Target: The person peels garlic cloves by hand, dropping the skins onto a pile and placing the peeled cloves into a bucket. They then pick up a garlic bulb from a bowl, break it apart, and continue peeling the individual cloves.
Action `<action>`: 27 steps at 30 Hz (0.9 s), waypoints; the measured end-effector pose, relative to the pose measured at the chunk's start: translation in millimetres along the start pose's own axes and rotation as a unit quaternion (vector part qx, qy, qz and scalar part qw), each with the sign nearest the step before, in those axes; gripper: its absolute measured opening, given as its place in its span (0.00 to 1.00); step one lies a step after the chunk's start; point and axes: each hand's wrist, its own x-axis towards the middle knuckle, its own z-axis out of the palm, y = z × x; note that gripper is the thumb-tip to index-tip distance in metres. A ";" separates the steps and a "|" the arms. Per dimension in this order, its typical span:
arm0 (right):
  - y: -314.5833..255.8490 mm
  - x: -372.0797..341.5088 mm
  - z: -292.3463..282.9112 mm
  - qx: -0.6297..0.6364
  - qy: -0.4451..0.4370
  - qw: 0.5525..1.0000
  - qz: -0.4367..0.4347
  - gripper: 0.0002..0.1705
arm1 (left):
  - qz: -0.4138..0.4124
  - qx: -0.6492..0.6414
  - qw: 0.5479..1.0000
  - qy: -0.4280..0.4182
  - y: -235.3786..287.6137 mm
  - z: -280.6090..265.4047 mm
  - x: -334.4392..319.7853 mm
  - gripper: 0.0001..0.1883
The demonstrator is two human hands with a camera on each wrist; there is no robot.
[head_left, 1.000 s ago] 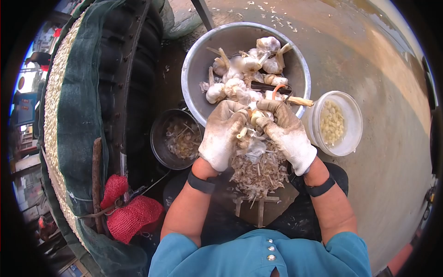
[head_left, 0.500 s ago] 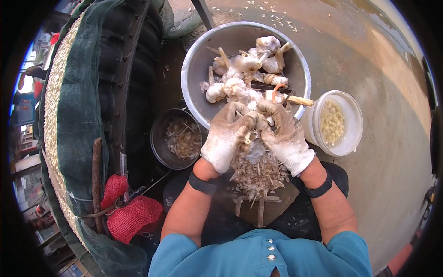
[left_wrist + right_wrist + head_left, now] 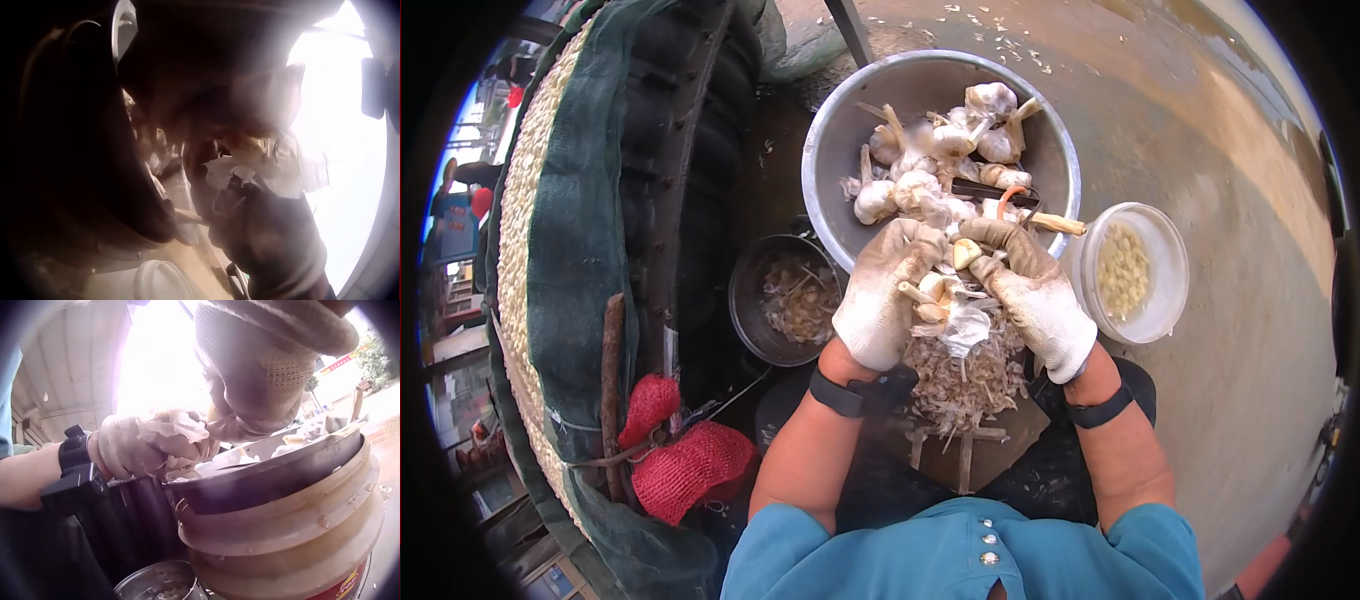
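Both hands wear soiled white work gloves and meet at the near rim of a metal bowl (image 3: 825,215). My left hand (image 3: 878,300) grips a partly broken garlic bulb (image 3: 932,292), its cut stem pointing left and papery skin hanging below. Between the thumb and forefinger of my right hand (image 3: 1045,300) is a pale yellow garlic clove (image 3: 966,252). Whole garlic bulbs (image 3: 915,188) fill much of the bowl beyond. Loose skin shows at the left hand (image 3: 147,447) in the right wrist view; the left wrist view is dark and blurred.
A white tub (image 3: 1165,280) of peeled cloves stands to the right. At left is a metal pot (image 3: 745,320) with scraps. A heap of garlic skins (image 3: 965,385) lies below the hands. A dark tool with an orange part (image 3: 1008,195) and a pale stalk (image 3: 1055,223) sit by the bowl's right rim.
The hands have drawn slightly apart after working close together. The clove now shows in the right fingertips, and more of the opened bulb shows at the left hand.
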 end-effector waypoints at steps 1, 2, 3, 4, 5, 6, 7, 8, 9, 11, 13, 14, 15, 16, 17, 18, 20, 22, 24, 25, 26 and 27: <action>-2.0 -0.6 0.0 0.004 -0.008 1.000 0.008 0.18 | 0.009 0.022 1.000 -0.006 0.1 -1.1 0.2 0.06; -0.6 -1.2 0.5 0.004 -0.008 1.000 0.008 0.18 | 0.009 0.022 1.000 -0.005 0.4 -1.0 0.4 0.06; 2.0 -1.8 1.2 0.045 -0.016 0.999 -0.007 0.19 | 0.004 0.016 1.000 0.000 0.9 -0.4 0.6 0.06; 4.2 -1.5 2.0 0.085 -0.023 0.996 -0.023 0.21 | 0.000 0.009 1.000 0.006 1.7 0.3 0.7 0.06; 5.5 -1.0 2.9 0.085 -0.024 0.996 -0.023 0.21 | 0.001 0.009 1.000 0.006 3.2 1.7 -0.2 0.06; 6.8 -0.8 3.7 0.025 -0.005 0.999 -0.027 0.22 | -0.009 0.032 0.999 0.013 4.8 3.7 -1.7 0.05; 8.1 -0.8 4.4 -0.034 0.015 0.999 -0.031 0.24 | -0.019 0.054 0.998 0.020 5.3 5.0 -2.5 0.05; 9.7 -1.0 5.1 -0.034 0.016 0.999 -0.031 0.24 | -0.020 0.054 0.998 0.019 4.5 5.8 -2.2 0.05; 11.6 -1.2 6.1 -0.069 0.023 0.997 -0.021 0.24 | -0.022 0.052 0.998 0.011 3.5 6.4 -1.7 0.05; 11.6 -1.8 6.4 -0.104 0.030 0.994 -0.011 0.24 | -0.024 0.050 0.998 0.004 4.4 7.4 -2.0 0.05; 8.9 -2.7 4.3 -0.233 0.047 0.969 -0.074 0.23 | -0.070 0.061 0.996 0.002 8.6 9.9 -3.0 0.06; 11.7 -2.4 3.2 -0.232 0.048 0.969 -0.073 0.23 | -0.071 0.061 0.996 0.002 7.4 11.2 -2.3 0.06; 16.7 -1.3 2.2 -0.254 0.051 0.960 -0.102 0.22 | -0.057 0.120 0.991 0.015 5.5 13.2 -1.0 0.07; 20.0 -0.5 1.6 -0.276 0.054 0.951 -0.131 0.22 | -0.042 0.178 0.983 0.029 4.3 14.5 0.0 0.07; 21.0 -0.7 1.8 -0.276 0.054 0.951 -0.130 0.22 | -0.042 0.178 0.983 0.028 3.9 15.3 -0.4 0.07; 21.7 -1.1 2.6 -0.296 0.068 0.936 -0.179 0.22 | -0.051 0.182 0.981 0.034 3.6 16.3 -1.2 0.08; 25.1 -0.8 4.2 -0.315 0.081 0.918 -0.228 0.23 | -0.060 0.186 0.980 0.040 2.1 16.9 -0.9 0.08; 30.6 -0.2 4.7 -0.313 0.081 0.920 -0.221 0.23 | 0.009 0.252 0.967 0.042 -2.5 16.9 1.4 0.07; 30.5 0.2 4.6 -0.320 0.075 0.916 -0.229 0.23 | -0.009 0.236 0.971 0.043 -3.6 15.2 1.3 0.07; 30.5 0.2 4.8 -0.327 0.067 0.912 -0.237 0.23 | -0.027 0.219 0.974 0.046 -3.9 14.5 0.6 0.06; 30.6 -0.4 4.8 -0.327 0.067 0.913 -0.236 0.23 | -0.028 0.220 0.974 0.046 -4.2 15.3 0.0 0.06; 30.4 -0.7 4.3 -0.339 0.060 0.910 -0.233 0.22 | -0.035 0.209 0.976 0.050 -4.0 17.1 -0.3 0.06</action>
